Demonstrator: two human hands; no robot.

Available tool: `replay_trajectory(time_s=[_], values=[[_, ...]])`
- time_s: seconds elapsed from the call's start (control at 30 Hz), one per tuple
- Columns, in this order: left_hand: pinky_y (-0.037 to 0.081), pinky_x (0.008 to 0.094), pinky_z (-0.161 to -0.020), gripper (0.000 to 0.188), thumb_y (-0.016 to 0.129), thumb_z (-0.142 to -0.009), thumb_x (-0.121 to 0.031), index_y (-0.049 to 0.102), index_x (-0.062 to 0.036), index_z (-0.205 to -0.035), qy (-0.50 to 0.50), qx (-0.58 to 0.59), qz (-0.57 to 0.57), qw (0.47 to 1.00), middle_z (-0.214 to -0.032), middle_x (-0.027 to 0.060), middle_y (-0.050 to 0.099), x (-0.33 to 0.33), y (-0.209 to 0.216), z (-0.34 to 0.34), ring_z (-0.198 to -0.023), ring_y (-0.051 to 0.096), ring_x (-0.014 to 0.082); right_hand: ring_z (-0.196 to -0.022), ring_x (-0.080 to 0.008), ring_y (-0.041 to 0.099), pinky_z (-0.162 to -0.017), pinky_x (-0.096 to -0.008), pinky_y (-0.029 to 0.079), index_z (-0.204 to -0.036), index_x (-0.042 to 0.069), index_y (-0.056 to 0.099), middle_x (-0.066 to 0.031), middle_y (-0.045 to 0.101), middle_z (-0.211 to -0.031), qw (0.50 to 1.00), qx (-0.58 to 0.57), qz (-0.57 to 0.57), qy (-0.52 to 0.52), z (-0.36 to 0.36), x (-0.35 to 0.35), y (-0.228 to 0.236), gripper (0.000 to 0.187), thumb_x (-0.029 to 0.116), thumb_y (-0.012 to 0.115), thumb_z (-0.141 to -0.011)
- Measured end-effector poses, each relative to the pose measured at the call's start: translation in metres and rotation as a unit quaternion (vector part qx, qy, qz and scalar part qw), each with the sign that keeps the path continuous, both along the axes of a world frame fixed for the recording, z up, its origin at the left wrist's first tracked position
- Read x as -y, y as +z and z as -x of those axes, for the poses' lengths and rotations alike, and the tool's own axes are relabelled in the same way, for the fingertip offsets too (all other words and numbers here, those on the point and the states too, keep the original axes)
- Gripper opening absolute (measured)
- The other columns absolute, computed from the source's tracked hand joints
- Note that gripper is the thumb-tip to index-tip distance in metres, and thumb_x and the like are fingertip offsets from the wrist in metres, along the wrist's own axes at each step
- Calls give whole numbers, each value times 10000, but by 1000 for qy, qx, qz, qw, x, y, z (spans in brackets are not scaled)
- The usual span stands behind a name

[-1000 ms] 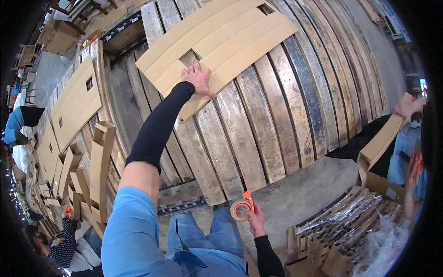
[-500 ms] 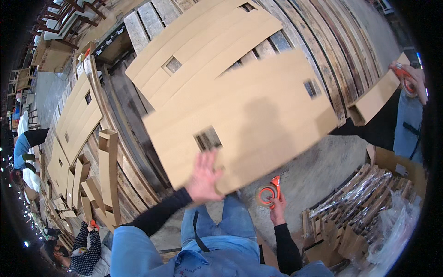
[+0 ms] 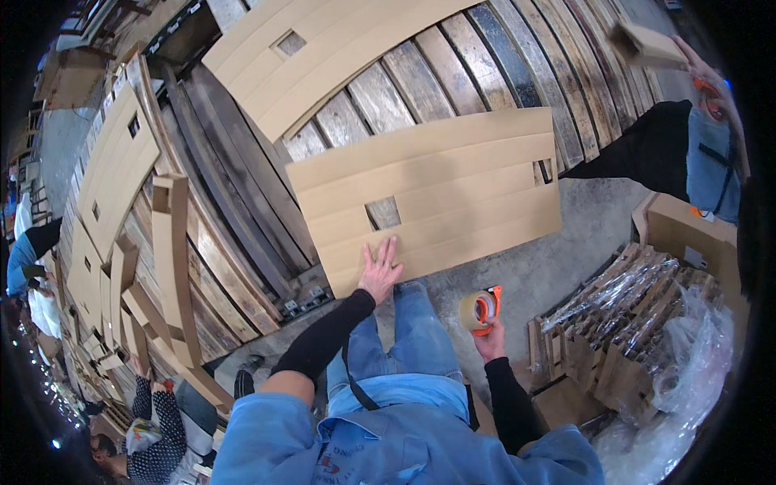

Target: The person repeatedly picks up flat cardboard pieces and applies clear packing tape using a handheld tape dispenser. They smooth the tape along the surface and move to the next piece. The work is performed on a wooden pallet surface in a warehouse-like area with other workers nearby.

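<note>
My left hand (image 3: 381, 271) lies flat with its fingers spread on the near edge of a brown cardboard sheet (image 3: 469, 194). The sheet has two square cutouts and fold lines, and rests over the near end of wooden slats (image 3: 420, 77). To the right, below the sheet and apart from it, my right hand (image 3: 490, 339) grips an orange tape dispenser (image 3: 495, 301) with a roll of tape on it. Farther off, a second cardboard sheet (image 3: 339, 61) with a cutout lies on the slats.
Right of me a co-worker's hand (image 3: 687, 56) holds a folded cardboard piece (image 3: 647, 47). Flattened cardboard (image 3: 606, 323) and clear plastic wrap (image 3: 687, 380) fill the lower right. Folded cardboard tubes (image 3: 171, 267) stand at left, near another person (image 3: 153, 428).
The near sheet has separated from the farther one and lies nearer me. My left hand stays on its edge. The dispenser has turned in my right hand. The co-worker's cardboard piece has moved away.
</note>
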State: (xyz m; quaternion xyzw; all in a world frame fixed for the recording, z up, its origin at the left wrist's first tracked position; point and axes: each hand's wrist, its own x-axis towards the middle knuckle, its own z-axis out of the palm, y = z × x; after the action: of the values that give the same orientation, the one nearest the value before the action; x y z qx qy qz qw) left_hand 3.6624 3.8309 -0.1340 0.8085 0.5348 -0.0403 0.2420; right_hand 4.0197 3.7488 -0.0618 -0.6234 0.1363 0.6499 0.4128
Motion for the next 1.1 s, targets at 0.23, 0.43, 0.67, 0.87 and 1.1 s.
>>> replay_trajectory(time_s=[0.23,0.43,0.67,0.87,1.1], values=[[491,551,-979,290,666,-794,-105,676,-87,-1084,132,148,126,972,-1232,257,624,-14,65,4,-1186,610,384,-1237,-281,600,-1056,-467,470,-1413,78,525,-101,632,-1334,990,-63,-104,-74,-4,12,26,576,104,603,-842],[543,256,-784,301,684,-812,32,665,-30,-1106,201,460,447,740,-924,-11,716,-69,-36,114,-836,679,83,-1252,-280,610,-1087,-449,472,-1429,38,512,-113,631,-1347,968,-13,-238,85,38,-110,66,539,53,580,-894],[482,338,-1030,756,880,-790,-364,557,23,-1352,260,361,415,794,-1148,96,713,-110,-25,113,-1095,662,222,-1105,-187,649,-975,-351,522,-1353,-25,571,-107,660,-1255,894,122,-341,263,82,-235,-38,526,-19,638,-831],[490,434,-1046,926,845,-779,-541,498,61,-1391,88,35,-217,972,-1274,201,674,-133,41,61,-1195,646,349,-1027,-164,648,-933,-315,521,-1300,-42,595,-85,676,-1151,886,143,-327,296,88,-257,-31,496,-43,626,-805],[543,464,-969,1064,831,-672,-661,523,58,-1394,262,-68,161,949,-1227,256,685,-263,78,34,-1129,675,381,-1023,-182,670,-941,-334,541,-1299,-19,601,-91,686,-1160,910,102,-294,274,86,-263,-32,498,-34,623,-801]])
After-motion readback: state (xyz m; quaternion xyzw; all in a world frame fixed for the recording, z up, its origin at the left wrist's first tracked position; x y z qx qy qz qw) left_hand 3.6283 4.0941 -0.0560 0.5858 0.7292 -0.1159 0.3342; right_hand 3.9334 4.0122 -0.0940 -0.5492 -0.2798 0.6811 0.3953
